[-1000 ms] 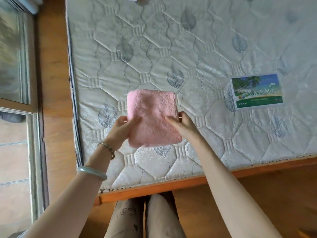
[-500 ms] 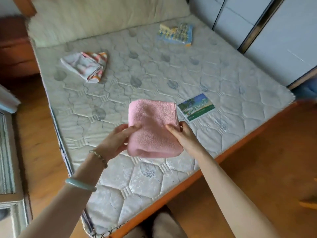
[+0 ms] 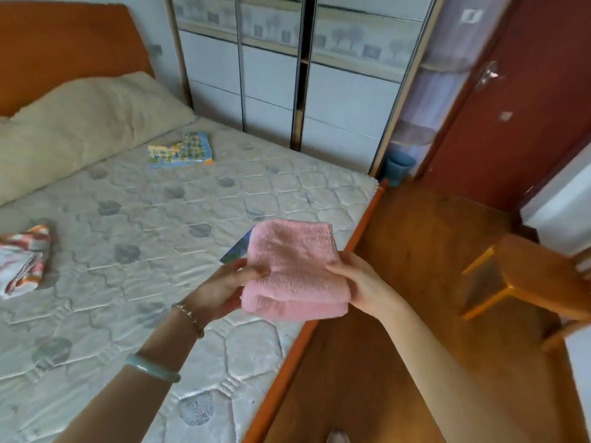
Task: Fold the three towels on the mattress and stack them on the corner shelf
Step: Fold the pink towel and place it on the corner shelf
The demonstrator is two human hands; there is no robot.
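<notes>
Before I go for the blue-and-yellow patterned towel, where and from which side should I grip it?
Probably its near long edge, coming from the foot of the mattress: the blue-and-yellow patterned towel lies flat and folded, with the pillow close behind it.

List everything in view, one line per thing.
pink towel: 1, pink, folded, held over mattress edge
striped towel: 1, orange-white, mattress, far left
patterned towel: 1, blue-yellow, mattress near pillow
mattress: 1, white-grey quilted, left half
label: 1, blue-green, mattress, partly behind pink towel
pillow: 1, beige, by headboard
headboard: 1, orange-brown, top left
wardrobe: 1, white, behind bed
corner shelf: 1, pale lilac, wardrobe's end
container: 1, blue, floor below shelf
door: 1, dark red, top right
chair: 1, orange wood, right
bracelet: 1, beaded, left wrist
bangle: 1, green, left forearm
left hand: 1, grips towel's left side
right hand: 1, grips towel's right side
</notes>
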